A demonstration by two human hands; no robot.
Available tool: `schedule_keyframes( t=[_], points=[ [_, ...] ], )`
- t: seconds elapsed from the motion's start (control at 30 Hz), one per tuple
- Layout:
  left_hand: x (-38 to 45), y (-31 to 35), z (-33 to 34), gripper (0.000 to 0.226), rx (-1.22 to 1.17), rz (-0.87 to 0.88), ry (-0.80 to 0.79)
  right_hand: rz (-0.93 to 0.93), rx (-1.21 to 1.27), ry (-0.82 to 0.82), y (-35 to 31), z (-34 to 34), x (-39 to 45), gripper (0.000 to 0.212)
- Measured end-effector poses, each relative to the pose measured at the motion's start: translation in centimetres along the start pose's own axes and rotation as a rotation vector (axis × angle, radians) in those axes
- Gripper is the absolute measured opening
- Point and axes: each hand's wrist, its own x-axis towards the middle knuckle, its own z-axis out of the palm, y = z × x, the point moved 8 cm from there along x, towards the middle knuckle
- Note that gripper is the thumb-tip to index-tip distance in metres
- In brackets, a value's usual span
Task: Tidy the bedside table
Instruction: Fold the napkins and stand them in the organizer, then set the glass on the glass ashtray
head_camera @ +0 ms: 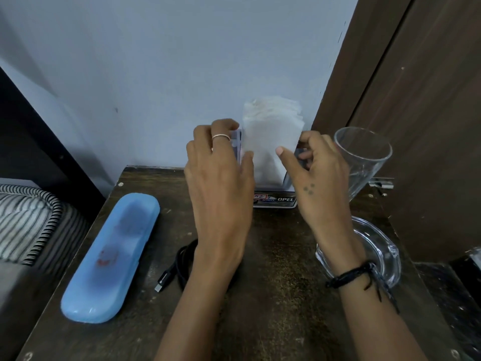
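A stack of white paper napkins (270,131) stands upright in a clear napkin holder (276,200) with stickers on its base, at the back of the dark wooden bedside table (145,321). My left hand (221,173) grips the holder's left side, with the thumb against the napkins. On the right side, my right hand (317,168) pinches the napkins between thumb and fingers. A light blue oblong case (112,256) lies on the table's left part. A coiled black USB cable (179,264) lies beside it, partly hidden under my left forearm.
An empty drinking glass (364,162) stands right of the holder, close to my right hand. A clear glass dish (385,254) sits under my right wrist. A brown wooden wardrobe (416,100) borders the right; a bed with a striped pillow (26,225) is at left.
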Motion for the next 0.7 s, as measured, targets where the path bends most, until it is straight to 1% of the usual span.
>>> schedule_keyframes(
  t=[0.07, 0.1, 0.17, 0.23, 0.27, 0.37, 0.43, 0.53, 0.6, 0.7],
  points=[
    [-0.3, 1.8, -0.9, 0.029, -0.008, 0.077, 0.079, 0.008, 0.037, 0.018, -0.9, -0.8, 0.0, 0.022],
    [-0.5, 2.6, -0.9, 0.023, -0.03, 0.101, 0.062, 0.003, 0.05, 0.03, -1.4, -1.3, 0.1, 0.023],
    [-0.9, 3.8, 0.1, 0.013, -0.156, 0.068, -0.062, -0.016, 0.082, 0.063, -2.6, -2.7, 0.1, 0.02],
    [-1.8, 4.6, 1.2, 0.01, -0.301, -0.02, -0.188, -0.017, 0.113, 0.099, -3.2, -4.4, -0.5, 0.015],
    [-2.4, 4.9, 1.6, 0.009, -0.335, -0.044, -0.236, -0.007, 0.122, 0.117, -3.1, -5.2, -1.0, 0.014],
    [-4.3, 5.6, 2.4, 0.012, -0.327, -0.046, -0.332, 0.058, 0.117, 0.181, -1.9, -7.9, -2.7, 0.012],
    [-5.4, 5.5, 3.3, 0.015, -0.328, -0.067, -0.376, 0.109, 0.089, 0.259, -0.1, -9.8, -3.3, 0.011],
    [-6.4, 5.4, 4.9, 0.027, -0.334, -0.107, -0.436, 0.236, 0.157, 0.374, 3.7, -11.6, -4.0, 0.018],
    [-6.3, 5.4, 6.4, 0.037, -0.356, -0.146, -0.465, 0.338, 0.212, 0.338, 6.2, -11.1, -4.0, 0.028],
    [-6.1, 5.9, 8.6, 0.044, -0.448, -0.194, -0.484, 0.453, 0.208, 0.104, 8.9, -8.4, -3.5, 0.054]
  ],
)
